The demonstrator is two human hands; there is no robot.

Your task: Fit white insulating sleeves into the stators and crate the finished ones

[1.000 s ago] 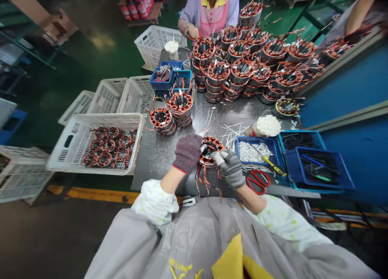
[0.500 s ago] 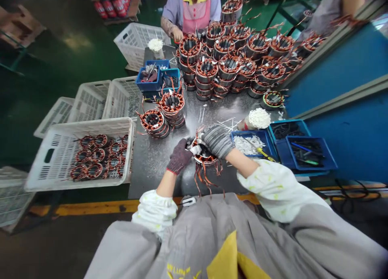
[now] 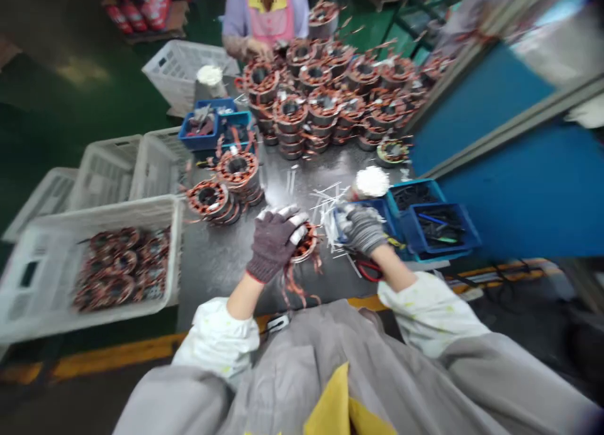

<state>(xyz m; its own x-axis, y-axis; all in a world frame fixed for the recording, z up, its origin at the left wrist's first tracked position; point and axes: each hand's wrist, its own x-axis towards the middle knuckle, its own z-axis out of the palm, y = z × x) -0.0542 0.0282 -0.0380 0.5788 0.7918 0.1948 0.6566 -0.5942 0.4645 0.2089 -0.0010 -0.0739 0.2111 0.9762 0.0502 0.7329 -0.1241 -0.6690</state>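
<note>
A copper-wound motor stator point(image 3: 306, 245) lies on the dark worktop in front of me, its loose wire leads hanging toward my body. My left hand point(image 3: 275, 240), in a dark purple glove with pale fingertips, is closed over its left and upper side and hides much of it. To the right, my right hand point(image 3: 361, 227) in a grey striped glove reaches over a blue tray point(image 3: 389, 218) of small white pieces. Its fingers are blurred, and whatever they hold cannot be made out. Red-handled scissors point(image 3: 369, 270) lie below that hand. Thin white strips point(image 3: 325, 202) are scattered between the hands.
Stacked stators point(image 3: 323, 101) fill the far side, where a co-worker point(image 3: 268, 19) stands. More stators point(image 3: 238, 170) stand at left. A white crate point(image 3: 174, 252) holds stators too. At right are a bundle of white sticks point(image 3: 372, 182), a bin of dark pieces point(image 3: 443, 227) and a blue panel point(image 3: 533, 189).
My right hand has left the stator and moved right to the tray of white pieces. My left hand has shifted over the stator's top. The camera view has turned right.
</note>
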